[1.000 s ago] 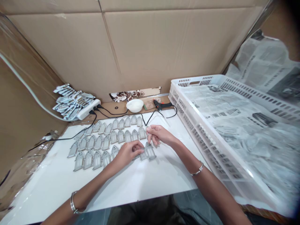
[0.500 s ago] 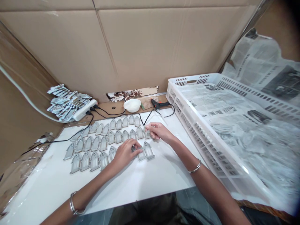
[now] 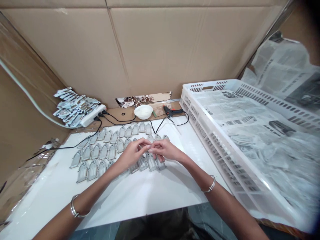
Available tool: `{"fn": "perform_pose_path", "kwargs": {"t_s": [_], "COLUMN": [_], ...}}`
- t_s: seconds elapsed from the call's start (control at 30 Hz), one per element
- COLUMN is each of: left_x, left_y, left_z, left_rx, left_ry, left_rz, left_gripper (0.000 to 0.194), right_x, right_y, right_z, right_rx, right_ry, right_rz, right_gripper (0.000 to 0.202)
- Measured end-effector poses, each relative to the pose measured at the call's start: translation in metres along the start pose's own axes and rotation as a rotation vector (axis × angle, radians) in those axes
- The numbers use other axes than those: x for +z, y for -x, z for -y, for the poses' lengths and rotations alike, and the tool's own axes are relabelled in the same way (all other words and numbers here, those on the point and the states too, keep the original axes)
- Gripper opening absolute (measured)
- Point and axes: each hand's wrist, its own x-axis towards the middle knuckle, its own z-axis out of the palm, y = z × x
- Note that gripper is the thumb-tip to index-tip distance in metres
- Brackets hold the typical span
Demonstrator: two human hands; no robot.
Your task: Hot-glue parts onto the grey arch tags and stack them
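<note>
**Grey arched pieces (image 3: 92,170) lie in rows beneath your meeting fingertips**

Your left hand (image 3: 133,152) and your right hand (image 3: 165,149) come together just above the front rows, thumbs and forefingers drawn in close to each other. The fingertips nearly touch; whether something small is pinched between them you can't tell from this view, since the fingers cover the spot. Your other fingers curl loosely, and the right hand's lower ones overlap the piece at the right end of the front row.

Around your hands, the pieces rest on the white tabletop (image 3: 140,196) in roughly three rows, their pointed ends toward the back and each near or touching its neighbour. Your left hand and forearm hide part of the middle and front rows. You wear a silver bracelet on each forearm.

Behind the rows, a black cable runs across the table. Beyond it stand a white bowl (image 3: 143,112) and, to its right, a black glue gun (image 3: 173,111) lying on its side. At the back left, a white power strip (image 3: 93,116) sits against a heaped stack of flat parts (image 3: 75,106). To your right is a large white crate (image 3: 266,186) lined with printed paper (image 3: 240,108). A cardboard wall (image 3: 160,43) closes off the back.
</note>
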Motion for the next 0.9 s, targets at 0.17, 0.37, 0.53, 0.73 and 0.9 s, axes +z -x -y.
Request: {"fn": "perform_pose_path", "kwargs": {"t_s": [0.17, 0.37, 0.53, 0.73, 0.9], "left_x": [-0.002, -0.009, -0.012, -0.011, -0.008], "left_y": [0.009, 0.024, 0.035, 0.036, 0.033], "left_z": [0.000, 0.020, 0.033, 0.027, 0.025], "left_rx": [0.015, -0.100, -0.159, -0.196, -0.185], "left_ry": [-0.087, -0.020, -0.070, -0.205, -0.352], "left_rz": [-0.041, 0.005, 0.058, 0.098, 0.080], "left_gripper": [0.019, 0.020, 0.021, 0.020, 0.016], "right_x": [0.006, 0.000, -0.005, -0.005, -0.007], "right_y": [0.002, -0.002, -0.003, -0.002, -0.002], "right_z": [0.001, -0.007, -0.004, 0.002, 0.001], "right_rx": [0.000, 0.005, 0.077, 0.093, 0.096], "right_ry": [0.115, 0.223, 0.145, 0.107, 0.087], "right_rz": [-0.013, -0.108, -0.206, -0.197, -0.212], "right_gripper": [0.014, 0.029, 0.026, 0.025, 0.026]}}
